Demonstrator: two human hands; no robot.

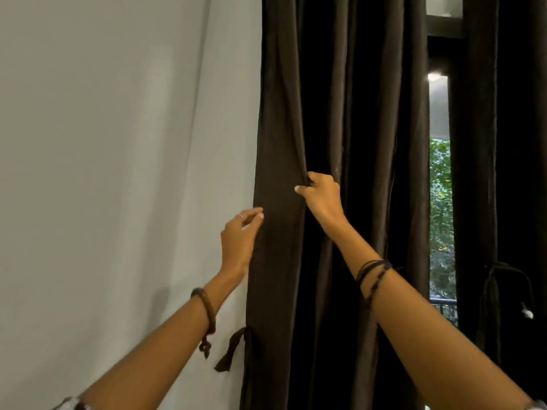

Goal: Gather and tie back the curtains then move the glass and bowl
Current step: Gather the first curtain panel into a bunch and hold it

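a plain pale grey-white wall [112, 173] fills the left half of the view. beside it hangs a dark brown heavy fabric curtain [340, 113], falling in deep vertical folds from the top of the view to the bottom. to its right a narrow strip of window [441, 202] shows green leaves outside and a dark railing low down, and past that hangs a second dark curtain panel [503, 143] with a dark cord tie-back [500, 279] looped round it. low on the left edge of the first curtain a short brown fabric tie strap [232, 349] dangles loose against the wall.

the right hand [321, 196] is raised against the curtain, its fingers curled round a bunched fold, the thumb lying across the front of the cloth; the fabric pulls towards this grip from above. dark thin cord bracelets [373, 275] circle that forearm.

the left hand [239, 241] sits at the curtain's left edge, just where cloth meets wall. its thumb and forefinger are brought close together at the hem, with the fingertips [260, 216] touching the edge; whether cloth is truly pinched between them i cannot tell. a thin ring shows on one finger, and a brown braided wristband [205, 309] sits on the left wrist.
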